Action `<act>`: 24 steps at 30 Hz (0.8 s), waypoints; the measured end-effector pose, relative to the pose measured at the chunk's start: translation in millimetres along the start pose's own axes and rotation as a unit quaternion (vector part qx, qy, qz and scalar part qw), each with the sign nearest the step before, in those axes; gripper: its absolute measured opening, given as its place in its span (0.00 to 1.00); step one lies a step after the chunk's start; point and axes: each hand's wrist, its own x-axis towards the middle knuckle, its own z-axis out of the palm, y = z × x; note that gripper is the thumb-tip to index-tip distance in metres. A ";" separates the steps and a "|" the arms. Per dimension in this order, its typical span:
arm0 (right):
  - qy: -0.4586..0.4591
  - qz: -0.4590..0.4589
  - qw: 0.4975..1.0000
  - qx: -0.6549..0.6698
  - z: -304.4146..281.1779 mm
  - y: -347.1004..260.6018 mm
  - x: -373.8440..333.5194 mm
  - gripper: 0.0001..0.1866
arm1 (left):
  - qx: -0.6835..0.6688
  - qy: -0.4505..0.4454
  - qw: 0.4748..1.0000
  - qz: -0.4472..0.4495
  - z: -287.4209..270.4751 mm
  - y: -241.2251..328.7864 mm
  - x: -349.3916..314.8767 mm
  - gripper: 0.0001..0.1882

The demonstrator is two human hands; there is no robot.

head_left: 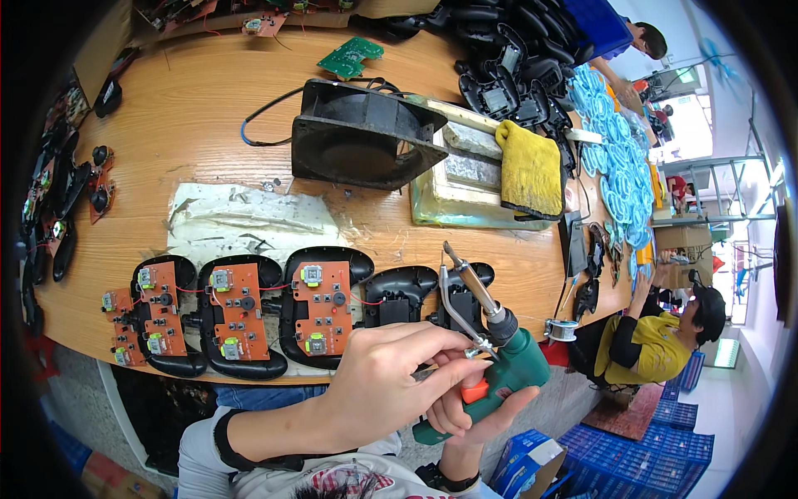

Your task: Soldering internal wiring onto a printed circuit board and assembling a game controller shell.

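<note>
My right hand (455,416) is wrapped round the handle of a green soldering gun (522,359) with an orange trigger. Its iron tip and thin bent feed tube point up and away over the table. With thumb and forefinger, my left hand (374,387) pinches at the small metal fitting at the base of that tube. What exactly lies between those fingertips is partly hidden. To the left, a row of black game controller shells (360,264) carries orange-brown circuit boards (324,293), linked by thin red wires. Other black shells (399,287) without boards lie just beyond my hands.
A black square fan (357,141) stands mid-table beside a box (432,204) with a yellow cloth (532,170). A solder spool (561,331) sits at the right edge. Black shells pile up at the back, near coiled blue cables (611,158). A person in yellow (665,353) works at right.
</note>
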 end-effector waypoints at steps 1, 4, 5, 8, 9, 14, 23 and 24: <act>0.001 0.000 1.000 0.001 -0.5 1.0 0.5 0.57 | 0.010 0.004 1.000 0.005 0.4 -0.7 -0.1 0.09; -0.018 -0.016 0.999 0.037 1.2 2.0 1.9 0.51 | 0.020 0.018 0.999 0.019 1.4 -0.7 -2.0 0.09; -0.019 -0.008 1.000 0.022 2.7 0.5 2.0 0.48 | 0.020 0.028 0.999 0.028 1.3 -0.2 -2.6 0.08; -0.013 -0.002 1.000 0.007 7.1 -0.9 4.5 0.44 | 0.028 0.028 0.999 0.038 1.5 -1.0 -1.8 0.08; -0.007 -0.002 1.000 0.005 8.2 -1.1 4.8 0.44 | 0.028 0.028 0.999 0.038 1.8 -1.1 -1.6 0.08; -0.004 -0.004 1.000 -0.004 7.2 -1.0 4.4 0.44 | 0.030 0.032 0.998 0.053 2.4 -1.1 -1.2 0.07; -0.017 -0.006 0.998 0.061 6.8 3.6 3.1 0.47 | 0.028 0.032 0.998 0.045 -1.2 2.0 1.0 0.07; -0.016 -0.006 0.998 0.062 6.2 3.4 3.1 0.47 | 0.028 0.032 0.998 0.046 -1.0 2.5 1.2 0.07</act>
